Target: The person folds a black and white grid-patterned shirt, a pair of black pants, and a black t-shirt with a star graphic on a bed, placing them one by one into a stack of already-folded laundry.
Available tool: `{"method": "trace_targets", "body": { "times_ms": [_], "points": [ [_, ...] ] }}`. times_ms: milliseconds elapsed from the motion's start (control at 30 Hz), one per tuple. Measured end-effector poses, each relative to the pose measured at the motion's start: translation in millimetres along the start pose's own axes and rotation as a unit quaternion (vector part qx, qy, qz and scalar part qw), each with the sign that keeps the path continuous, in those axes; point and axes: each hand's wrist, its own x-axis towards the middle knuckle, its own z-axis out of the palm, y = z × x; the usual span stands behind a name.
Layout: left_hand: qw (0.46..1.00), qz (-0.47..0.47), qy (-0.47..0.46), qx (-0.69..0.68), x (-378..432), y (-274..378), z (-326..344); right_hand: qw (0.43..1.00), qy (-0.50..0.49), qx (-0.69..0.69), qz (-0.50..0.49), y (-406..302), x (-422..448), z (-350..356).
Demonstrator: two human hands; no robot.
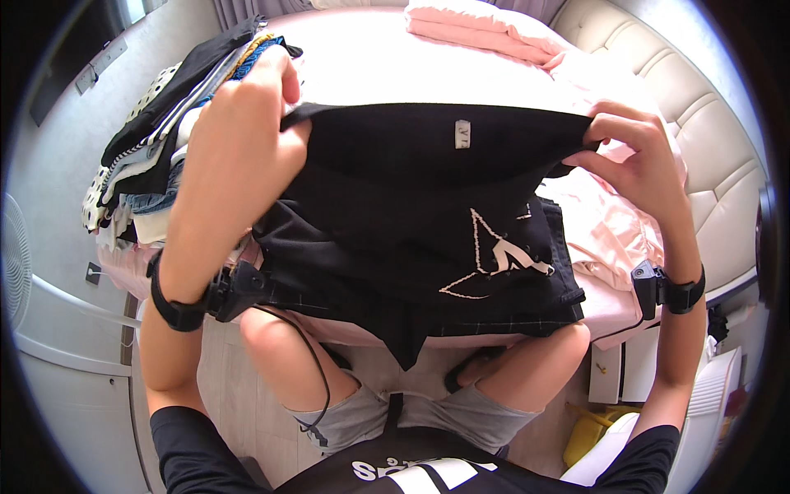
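A black garment [395, 167], perhaps a pair of shorts or a shirt, is stretched between my two hands above the bed's edge. My left hand [253, 117] pinches its upper left corner, and my right hand [636, 148] grips the upper right corner. A small white label [462, 134] is near the top edge. Lower down, a pale star outline [478, 265] shows on the cloth, partly folded over. One pointed end of the fabric hangs toward my knees. Behind and below it lies another dark, stitched garment [561, 272], mostly covered.
Folded clothes [154, 142] are piled on the left of the bed [345, 49]. A folded pink quilt [481, 28] lies at the back, by the padded headboard [697, 142]. A white fan [15, 265] stands at left. A yellow bag [586, 435] sits low at right.
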Motion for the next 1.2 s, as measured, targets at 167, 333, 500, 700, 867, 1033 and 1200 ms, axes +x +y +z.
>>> {"method": "trace_targets", "body": {
  "times_ms": [167,333,500,700,867,1033,1200],
  "points": [
    [0.983,0.042,0.068,-0.164,22,-18,6,1.000,0.010,-0.005,0.004,-2,-3,-17],
    [0.966,0.010,0.098,-0.238,40,-28,-2,0.993,0.053,0.097,0.043,16,-4,-46],
    [0.796,-0.058,-0.169,-0.578,44,-18,5,0.964,0.076,0.249,0.058,30,-12,-42],
    [0.749,-0.009,-0.340,-0.569,10,-35,10,0.946,0.037,0.285,0.148,34,-34,-17],
    [0.797,-0.015,-0.311,-0.517,-2,-39,26,0.921,-0.067,0.307,0.230,45,-62,-19],
    [0.799,-0.007,-0.146,-0.584,8,-30,42,0.908,0.018,0.349,0.230,29,-59,-11],
    [0.896,0.015,-0.066,-0.439,45,-15,50,0.953,0.159,0.131,0.222,54,-40,-18]
  ]
}}
